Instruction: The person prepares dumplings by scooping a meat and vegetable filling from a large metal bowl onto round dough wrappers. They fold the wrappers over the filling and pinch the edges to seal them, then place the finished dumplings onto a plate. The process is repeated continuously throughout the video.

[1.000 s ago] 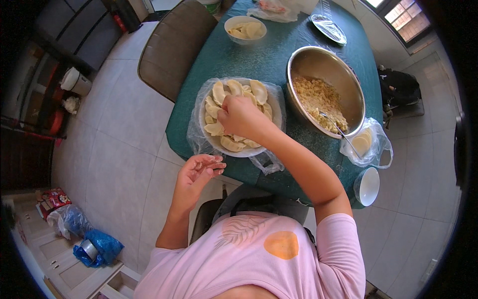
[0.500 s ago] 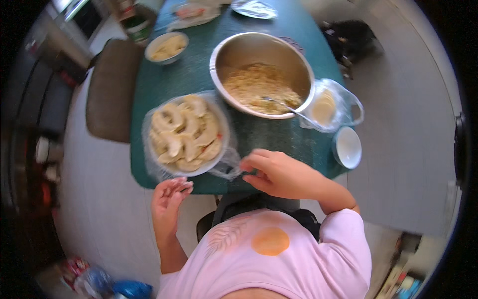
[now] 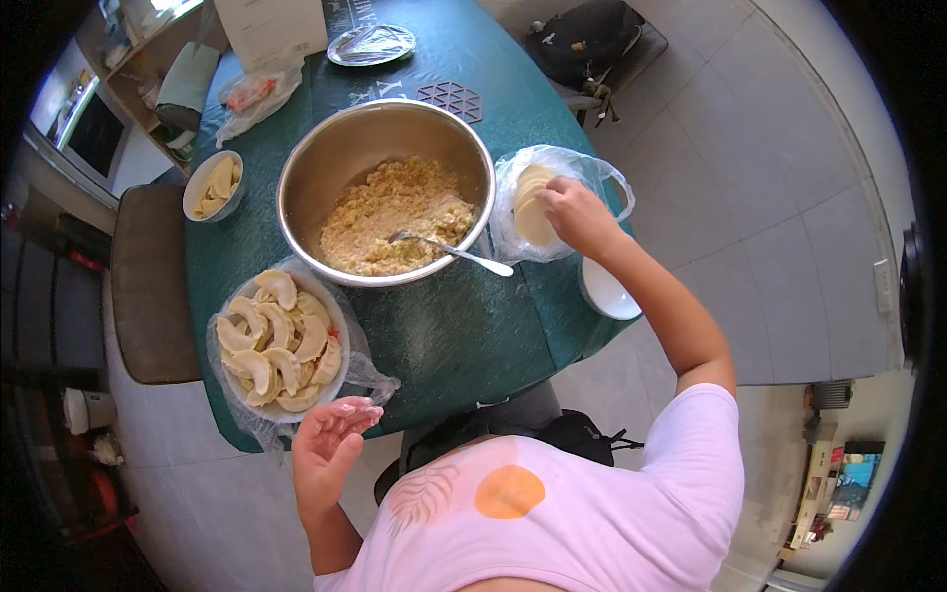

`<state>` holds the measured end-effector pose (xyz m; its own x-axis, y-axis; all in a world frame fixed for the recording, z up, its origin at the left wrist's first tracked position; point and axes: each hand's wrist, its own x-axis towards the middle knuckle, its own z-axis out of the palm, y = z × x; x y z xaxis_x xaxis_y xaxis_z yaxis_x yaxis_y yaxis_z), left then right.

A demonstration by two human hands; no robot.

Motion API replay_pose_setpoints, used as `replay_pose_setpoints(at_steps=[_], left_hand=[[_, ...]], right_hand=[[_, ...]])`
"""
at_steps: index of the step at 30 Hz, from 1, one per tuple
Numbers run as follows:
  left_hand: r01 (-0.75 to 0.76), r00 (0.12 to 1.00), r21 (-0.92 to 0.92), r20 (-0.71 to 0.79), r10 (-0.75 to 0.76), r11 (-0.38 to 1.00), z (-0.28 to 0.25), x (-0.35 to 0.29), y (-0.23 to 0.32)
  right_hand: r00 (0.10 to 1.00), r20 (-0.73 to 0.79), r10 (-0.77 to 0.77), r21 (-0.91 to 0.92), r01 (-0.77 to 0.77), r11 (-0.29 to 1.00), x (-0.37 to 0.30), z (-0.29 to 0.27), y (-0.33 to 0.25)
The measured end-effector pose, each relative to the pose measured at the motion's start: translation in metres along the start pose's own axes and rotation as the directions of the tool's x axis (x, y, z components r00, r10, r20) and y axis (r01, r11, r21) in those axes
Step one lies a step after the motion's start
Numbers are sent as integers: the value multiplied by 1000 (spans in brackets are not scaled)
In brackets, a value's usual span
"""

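Observation:
At the table's right side, my right hand (image 3: 574, 210) has its fingertips closed on the edge of the round dumpling wrappers (image 3: 534, 225), stacked in a clear plastic bag (image 3: 506, 179). How many wrappers the fingers pinch cannot be made out. My left hand (image 3: 329, 436), floury at the fingertips, hovers by the front edge with fingers loosely apart and nothing in them. Just beyond it, folded dumplings (image 3: 282, 336) pile up on a white plate (image 3: 340, 373) set over plastic film. A large steel bowl (image 3: 299, 221) holds pale minced filling (image 3: 380, 215), and a metal spoon (image 3: 472, 257) rests across its rim.
Right of the wrappers, a small white bowl (image 3: 609, 292) sits at the table edge. Another bowl (image 3: 232, 202) with dumplings stands far left. Behind are a film-covered plate (image 3: 371, 45), a dark trivet (image 3: 451, 101) and a plastic bag (image 3: 258, 99). A chair (image 3: 153, 286) adjoins the left side.
My right hand has moved from beside the dumpling plate, outward and right, onto the wrappers. My left hand stays near the front edge. The whole view has shifted toward the right.

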<state>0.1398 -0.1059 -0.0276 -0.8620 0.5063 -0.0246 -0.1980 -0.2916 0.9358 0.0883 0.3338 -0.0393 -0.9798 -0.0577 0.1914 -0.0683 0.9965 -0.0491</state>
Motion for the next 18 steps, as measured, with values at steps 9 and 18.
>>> replay_pose_setpoints(at_steps=[9, 18], left_hand=[[108, 988, -20, 110, -105, 994, 23, 21, -11], [196, 949, -99, 270, -163, 976, 55, 45, -17]], right_hand=[[985, -134, -112, -12, 111, 994, -7, 7, 6], [988, -72, -136, 228, 149, 962, -12, -30, 15]])
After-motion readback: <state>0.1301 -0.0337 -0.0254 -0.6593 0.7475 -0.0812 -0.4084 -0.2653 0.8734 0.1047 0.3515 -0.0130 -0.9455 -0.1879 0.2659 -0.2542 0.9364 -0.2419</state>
